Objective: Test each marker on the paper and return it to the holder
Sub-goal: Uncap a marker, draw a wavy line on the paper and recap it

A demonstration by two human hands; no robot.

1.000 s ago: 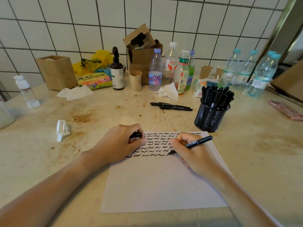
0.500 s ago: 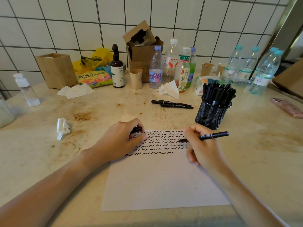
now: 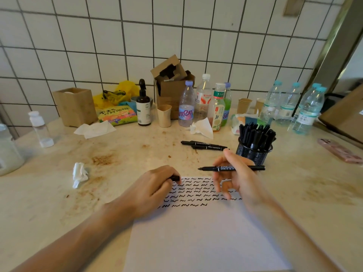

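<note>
A white paper (image 3: 204, 236) lies on the counter in front of me, its upper part filled with rows of black squiggles. My right hand (image 3: 233, 179) holds an uncapped black marker (image 3: 231, 168) level above the paper's top edge, tip pointing left. My left hand (image 3: 153, 187) rests on the paper's upper left corner, closed around a black marker cap (image 3: 175, 177). A black mesh holder (image 3: 253, 152) packed with several black markers stands just right of my right hand. Two more black markers (image 3: 204, 145) lie on the counter behind the paper.
A crumpled tissue (image 3: 79, 174) lies left of the paper. Bottles (image 3: 186, 107), paper cups, a cardboard box (image 3: 172, 85), a wooden box (image 3: 75, 107) and a snack bag line the tiled wall. A pink phone (image 3: 341, 151) lies at the far right.
My right hand has lifted the marker off the paper and swung it up to a level position above the top edge. The left hand has stayed put with the cap.
</note>
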